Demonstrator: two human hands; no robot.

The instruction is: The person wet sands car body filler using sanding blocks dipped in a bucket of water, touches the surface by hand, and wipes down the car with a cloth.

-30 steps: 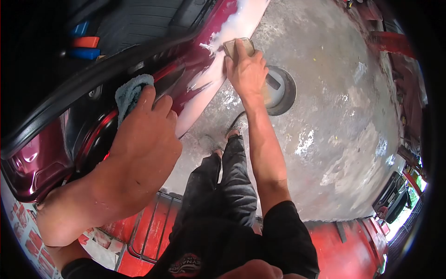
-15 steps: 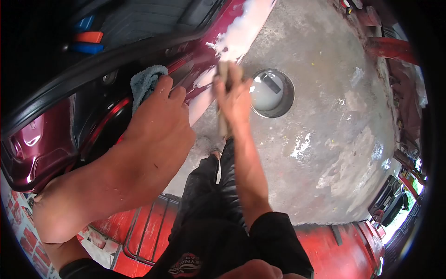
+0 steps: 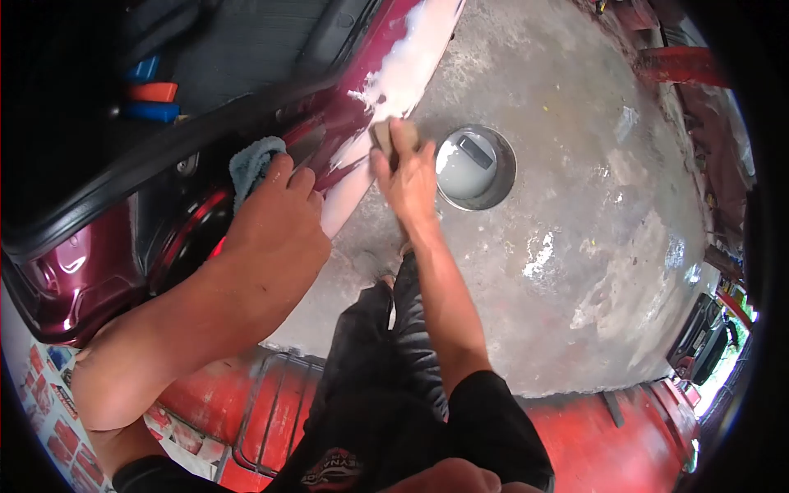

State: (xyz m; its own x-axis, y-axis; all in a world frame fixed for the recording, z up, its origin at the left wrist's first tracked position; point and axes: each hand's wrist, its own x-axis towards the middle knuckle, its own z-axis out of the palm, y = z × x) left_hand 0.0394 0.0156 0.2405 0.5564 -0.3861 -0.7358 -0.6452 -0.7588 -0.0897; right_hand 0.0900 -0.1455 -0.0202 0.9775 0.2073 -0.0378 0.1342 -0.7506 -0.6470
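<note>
Starting far out at eight o'clock, with red-and-white printed sheets. Up to nine, onto glossy maroon bodywork full of bright glints. Round to ten o'clock: blue and orange objects inside the dark vehicle interior. Inward along the same line, straight to a blue-grey cloth, bunched up beside the black-edged opening. Right behind, between nine and ten, the left hand, closed onto that cloth with bent fingers and partly hiding it. Down at seven, a thin black frame over red. Nearer six, creased black trousers.

Now up to twelve, right into the action! Slanting across the maroon panel, a long white patch with ragged borders. At its right-hand edge, slightly blurred, a tan block, gripped by the right hand with fingers laid across the top. Impossible to tell how hard pressed.

Between one and two, near that hand, a round metal bucket, with cloudy liquid and a dark rectangular piece inside. Standing on grey concrete floor, shiny in patches towards three. Farthest right, at two o'clock, a red beam.
</note>
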